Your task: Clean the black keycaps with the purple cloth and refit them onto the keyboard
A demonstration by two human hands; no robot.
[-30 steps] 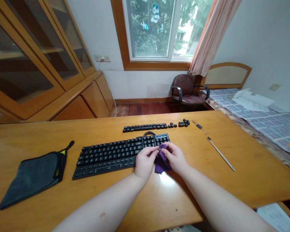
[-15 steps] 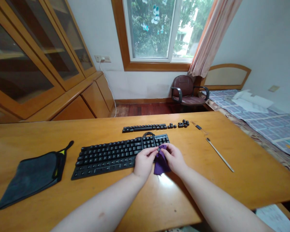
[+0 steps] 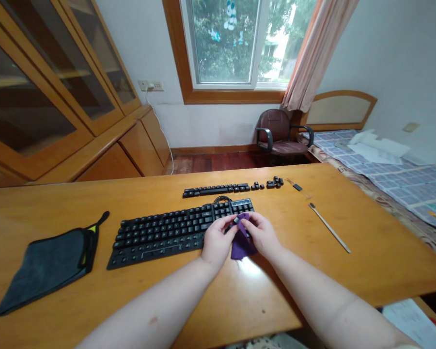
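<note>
Over the right end of a black keyboard, both hands meet. My left hand pinches a small keycap, its pale underside partly showing between the fingertips. A purple cloth hangs from the fingers of my right hand, which press it around the keycap. The keyboard's two nearest rows show bare switches, while its other rows carry keycaps. Behind it lie a line of loose keycaps and a small cluster of keycaps.
A folded grey cloth with a black loop lies at the left of the wooden table. On the right are a thin brush and a wire keycap puller. A brown chair stands beyond the table.
The fingers have shifted slightly on the purple cloth, and more of the keycap's pale underside shows. The camera view has tilted a little.
</note>
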